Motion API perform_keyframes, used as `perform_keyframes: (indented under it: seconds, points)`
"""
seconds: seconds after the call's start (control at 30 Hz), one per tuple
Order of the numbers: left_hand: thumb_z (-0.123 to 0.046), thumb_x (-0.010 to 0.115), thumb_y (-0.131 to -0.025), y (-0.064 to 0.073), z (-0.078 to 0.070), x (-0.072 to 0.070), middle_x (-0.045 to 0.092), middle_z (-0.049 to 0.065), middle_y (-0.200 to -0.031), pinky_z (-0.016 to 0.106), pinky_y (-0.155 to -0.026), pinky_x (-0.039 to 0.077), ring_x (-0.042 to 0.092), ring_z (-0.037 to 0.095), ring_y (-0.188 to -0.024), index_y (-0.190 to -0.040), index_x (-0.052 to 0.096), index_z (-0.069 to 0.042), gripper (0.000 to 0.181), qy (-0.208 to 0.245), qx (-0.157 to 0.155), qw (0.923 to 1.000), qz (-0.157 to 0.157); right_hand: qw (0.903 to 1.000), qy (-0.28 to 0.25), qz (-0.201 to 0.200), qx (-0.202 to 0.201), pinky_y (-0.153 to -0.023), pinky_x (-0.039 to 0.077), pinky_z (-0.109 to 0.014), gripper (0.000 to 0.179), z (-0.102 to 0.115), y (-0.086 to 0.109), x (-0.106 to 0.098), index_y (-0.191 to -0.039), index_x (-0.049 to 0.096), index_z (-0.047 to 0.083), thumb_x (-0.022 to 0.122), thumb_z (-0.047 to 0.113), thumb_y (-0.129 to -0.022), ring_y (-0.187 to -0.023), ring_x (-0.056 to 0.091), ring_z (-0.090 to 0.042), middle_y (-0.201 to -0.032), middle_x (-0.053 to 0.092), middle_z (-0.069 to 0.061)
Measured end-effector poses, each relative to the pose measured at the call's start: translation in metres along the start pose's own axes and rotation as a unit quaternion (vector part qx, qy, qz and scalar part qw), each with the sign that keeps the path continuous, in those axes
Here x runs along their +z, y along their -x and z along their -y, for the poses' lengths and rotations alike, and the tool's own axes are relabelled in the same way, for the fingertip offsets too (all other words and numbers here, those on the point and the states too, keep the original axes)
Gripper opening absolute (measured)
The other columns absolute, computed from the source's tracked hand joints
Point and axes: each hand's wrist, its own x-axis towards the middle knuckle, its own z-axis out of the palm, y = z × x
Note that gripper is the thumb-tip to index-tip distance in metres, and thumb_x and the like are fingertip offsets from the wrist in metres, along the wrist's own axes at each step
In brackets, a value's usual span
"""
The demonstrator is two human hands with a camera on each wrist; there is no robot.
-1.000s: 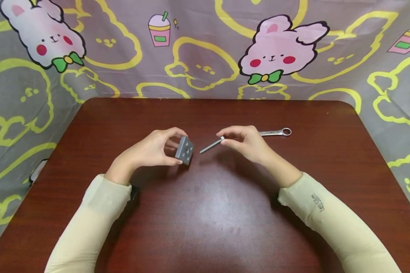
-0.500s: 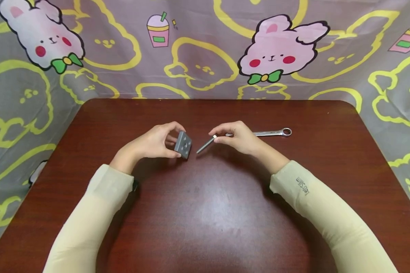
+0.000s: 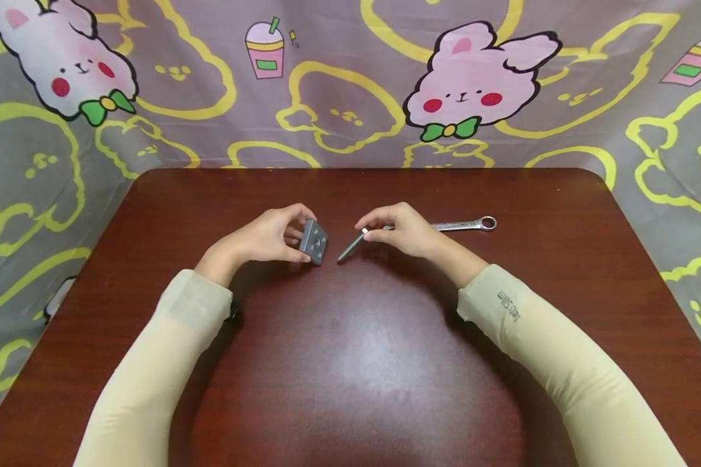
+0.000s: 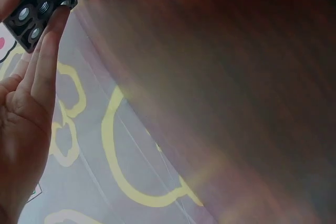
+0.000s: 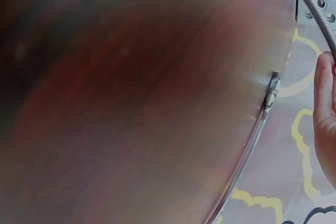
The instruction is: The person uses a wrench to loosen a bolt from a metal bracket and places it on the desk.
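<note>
In the head view my left hand [image 3: 259, 239] grips a small grey metal block [image 3: 315, 242] by its edges, thumb below and fingers above. Several round holes dot the block's face, and the left wrist view shows a threaded one at the middle of the block [image 4: 43, 8]. To the right, my right hand [image 3: 402, 230] pinches a long bolt [image 3: 352, 246] by its head between thumb and fingers. The bolt slants down to the left, its tip a short gap from the block. Threads show along the bolt [image 5: 319, 20] in the right wrist view.
A silver wrench [image 3: 464, 226] lies on the dark red wooden table [image 3: 362, 363] behind my right hand, which covers part of it. Its ring end points right. A patterned cloth [image 3: 339, 84] hangs along the table's back and sides.
Both hands have moved slightly away from my body, and the right hand has also come left with the bolt. More of the wrench shows now. Both grips are unchanged.
</note>
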Motion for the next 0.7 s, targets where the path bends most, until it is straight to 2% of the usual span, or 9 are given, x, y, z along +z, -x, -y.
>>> perform_keyframes:
  seconds: [0.13,0.33,0.53,0.7]
  points:
    - [-0.002,0.084,-0.072,0.0,0.003,-0.003,0.065,0.021,-0.117,0.044,-0.094,0.055,0.068,0.034,-0.108,-0.127,0.049,0.002,0.065,-0.017,0.01,0.9998,-0.001,0.9998,0.016,0.015,0.001,-0.08,0.049,-0.027,0.023,-0.003,-0.003,0.001,-0.11,0.073,0.0,0.072,0.005,-0.087,-0.089,0.066,-0.014,-0.1,0.076,-0.012]
    - [-0.014,0.087,-0.07,0.003,0.008,-0.009,0.069,0.015,-0.116,0.046,-0.1,0.046,0.063,0.028,-0.111,-0.123,0.053,-0.003,0.064,-0.103,0.018,0.9943,-0.019,0.9948,0.074,0.062,-0.032,-0.088,0.054,-0.035,0.027,-0.005,-0.011,0.004,-0.112,0.072,-0.001,0.073,0.003,-0.086,-0.096,0.07,-0.024,-0.104,0.075,-0.012]
    - [-0.018,0.087,-0.068,0.006,0.014,-0.013,0.062,0.013,-0.12,0.045,-0.105,0.041,0.057,0.029,-0.113,-0.121,0.055,-0.003,0.063,-0.154,0.011,0.9877,-0.023,0.9882,0.11,0.104,-0.024,-0.087,0.054,-0.036,0.029,-0.002,-0.018,0.003,-0.114,0.072,0.003,0.073,0.002,-0.085,-0.094,0.069,-0.022,-0.104,0.074,-0.01]
    - [-0.016,0.087,-0.068,0.007,0.019,-0.016,0.057,0.015,-0.123,0.046,-0.106,0.039,0.053,0.032,-0.117,-0.118,0.056,0.0,0.061,-0.175,0.013,0.9844,-0.019,0.9808,0.13,0.144,-0.022,-0.08,0.052,-0.032,0.029,0.002,-0.022,0.003,-0.114,0.072,0.004,0.073,0.002,-0.085,-0.087,0.065,-0.018,-0.099,0.073,-0.008]
